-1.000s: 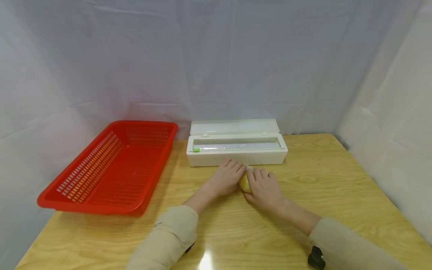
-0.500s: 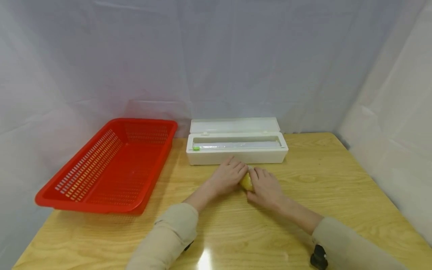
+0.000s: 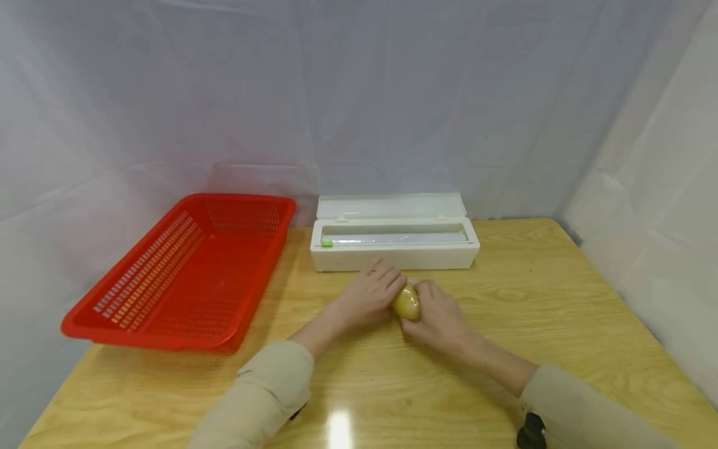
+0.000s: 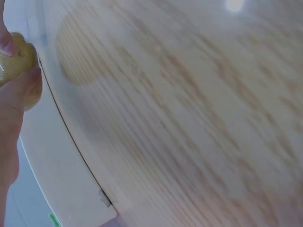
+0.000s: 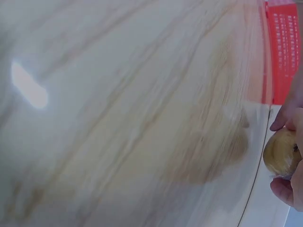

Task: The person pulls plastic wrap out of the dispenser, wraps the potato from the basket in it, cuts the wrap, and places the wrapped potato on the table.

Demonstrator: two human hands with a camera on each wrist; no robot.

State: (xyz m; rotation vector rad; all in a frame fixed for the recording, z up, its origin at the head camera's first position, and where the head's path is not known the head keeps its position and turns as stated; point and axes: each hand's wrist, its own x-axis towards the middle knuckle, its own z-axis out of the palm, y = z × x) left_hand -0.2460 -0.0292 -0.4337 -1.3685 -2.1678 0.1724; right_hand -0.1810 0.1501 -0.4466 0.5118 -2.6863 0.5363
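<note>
A yellow-brown round fruit (image 3: 407, 303), its exact kind unclear, shines under clear plastic film. My left hand (image 3: 369, 294) holds it from the left, with fingers over its upper side. From the right, my right hand (image 3: 440, 318) grips it between thumb and fingers. The left wrist view catches the fruit (image 4: 19, 59) at its left edge, between a thumb and a finger. At the right edge of the right wrist view the fruit (image 5: 280, 152) shows wrinkled film and a dark spot partly hidden by a hand.
Behind the hands stands a white cling film box (image 3: 392, 259), lid raised, with a film roll (image 3: 398, 238) inside and a green slider (image 3: 327, 244) at its left. A red plastic basket (image 3: 224, 274) sits on the left of the wooden table (image 3: 533, 299). White sheeting (image 3: 387, 93) surrounds the table.
Both hands have turned the fruit so that more of its top shows between them. My left hand has shifted slightly left, and its forearm has drawn left too.
</note>
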